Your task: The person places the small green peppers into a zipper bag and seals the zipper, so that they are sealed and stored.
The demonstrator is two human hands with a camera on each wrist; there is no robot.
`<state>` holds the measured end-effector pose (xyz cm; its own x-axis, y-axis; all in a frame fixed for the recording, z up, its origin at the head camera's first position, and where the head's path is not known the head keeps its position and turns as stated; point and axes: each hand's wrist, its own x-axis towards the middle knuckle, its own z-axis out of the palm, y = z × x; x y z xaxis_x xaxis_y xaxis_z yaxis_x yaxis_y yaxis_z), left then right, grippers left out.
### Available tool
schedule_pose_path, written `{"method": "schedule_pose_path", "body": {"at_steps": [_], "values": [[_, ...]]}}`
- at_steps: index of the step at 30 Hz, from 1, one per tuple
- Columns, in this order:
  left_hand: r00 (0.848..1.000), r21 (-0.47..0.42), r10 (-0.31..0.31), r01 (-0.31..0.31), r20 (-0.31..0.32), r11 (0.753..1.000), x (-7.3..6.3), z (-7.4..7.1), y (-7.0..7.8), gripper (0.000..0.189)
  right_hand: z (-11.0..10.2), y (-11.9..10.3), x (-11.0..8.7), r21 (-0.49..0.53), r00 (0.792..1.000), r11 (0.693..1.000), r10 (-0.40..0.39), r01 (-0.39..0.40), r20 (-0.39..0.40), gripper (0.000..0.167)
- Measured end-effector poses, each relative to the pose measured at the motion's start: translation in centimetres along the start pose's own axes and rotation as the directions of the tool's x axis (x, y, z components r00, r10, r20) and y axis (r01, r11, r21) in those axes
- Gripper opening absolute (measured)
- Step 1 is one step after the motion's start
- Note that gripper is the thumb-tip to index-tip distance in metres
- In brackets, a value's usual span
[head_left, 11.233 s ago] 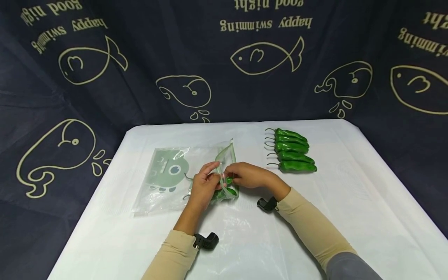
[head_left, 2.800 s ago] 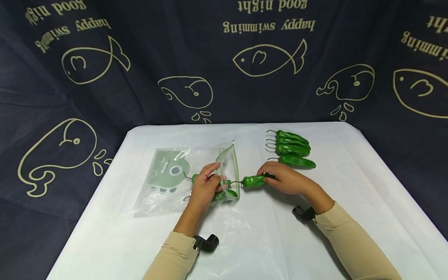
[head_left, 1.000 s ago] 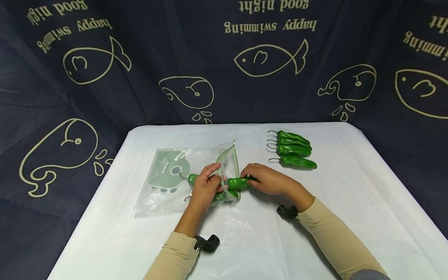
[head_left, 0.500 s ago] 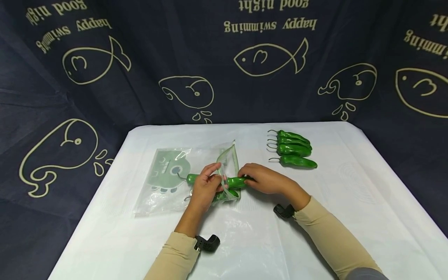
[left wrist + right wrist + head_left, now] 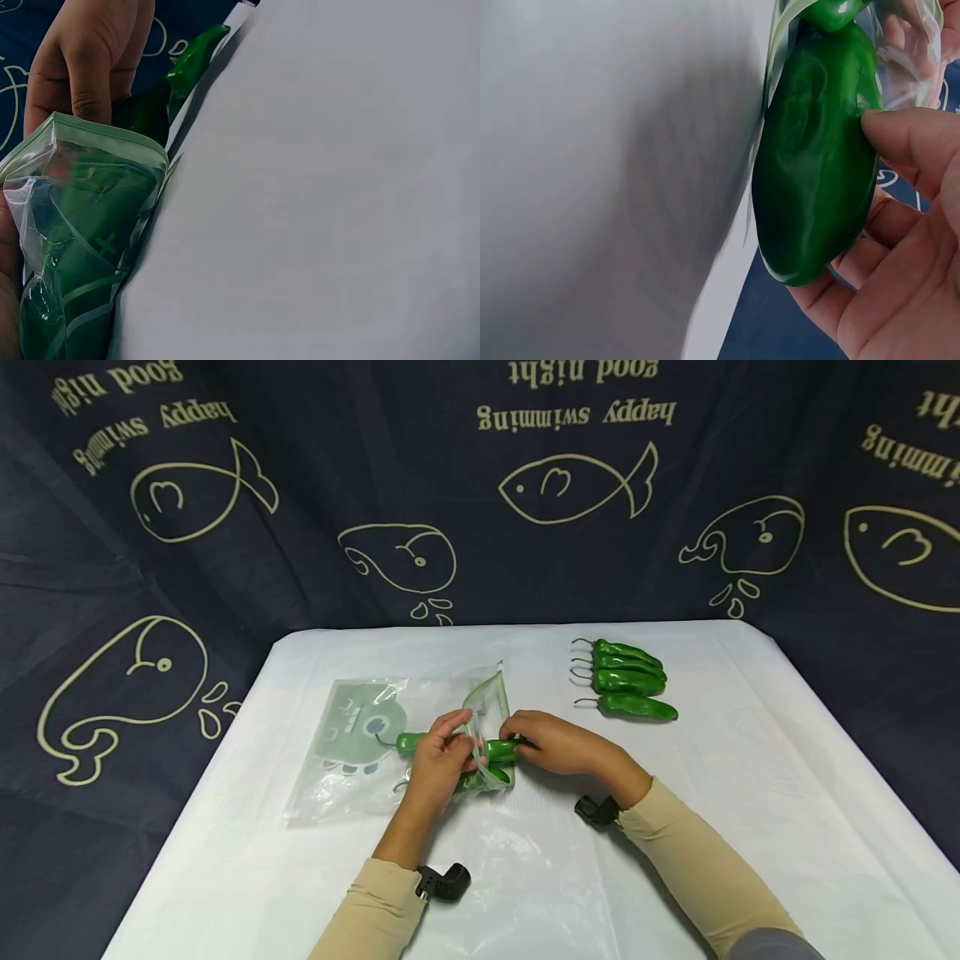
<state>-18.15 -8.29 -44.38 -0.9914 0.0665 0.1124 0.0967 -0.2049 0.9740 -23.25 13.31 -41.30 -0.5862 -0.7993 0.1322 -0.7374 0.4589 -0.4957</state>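
Observation:
A clear zip bag (image 5: 435, 693) with a green monster print lies flat, its mouth facing right and standing open. My left hand (image 5: 438, 760) holds the bag at its mouth, fingers at the near film. My right hand (image 5: 551, 743) grips a green pepper (image 5: 814, 165) between thumb and fingers. That pepper is partly inside the mouth, blunt end still outside. Further in, another pepper (image 5: 408, 743) shows its stem end left of my left hand, which covers its middle. More green pepper shows through the film low in the mouth (image 5: 480, 779).
Several green peppers (image 5: 630, 681) lie in a row at the back right, stems pointing left. They rest on a white-covered table (image 5: 675, 860). A dark blue cloth (image 5: 300, 577) with fish and whale drawings hangs behind the table.
My right hand took a pepper from the row and has moved left, sliding it into the bag's mouth. The pepper further in has shifted left. My left hand stays in place.

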Motion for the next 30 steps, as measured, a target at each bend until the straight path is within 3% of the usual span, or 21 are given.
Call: {"method": "schedule_pose_path", "body": {"at_steps": [12,30], "values": [[1.0,-0.007,0.003,-0.003,0.0,1.0,-0.08,-0.04,-0.07,0.046,0.28,-0.13,0.25,0.026,0.999,0.999,0.027,-0.028,0.023,0.019],[1.0,-0.005,0.006,-0.006,-0.001,1.0,0.02,0.09,-0.11,0.046,-0.5,0.08,-0.57,-0.035,0.987,0.997,0.079,-0.074,0.143,0.062]]}}
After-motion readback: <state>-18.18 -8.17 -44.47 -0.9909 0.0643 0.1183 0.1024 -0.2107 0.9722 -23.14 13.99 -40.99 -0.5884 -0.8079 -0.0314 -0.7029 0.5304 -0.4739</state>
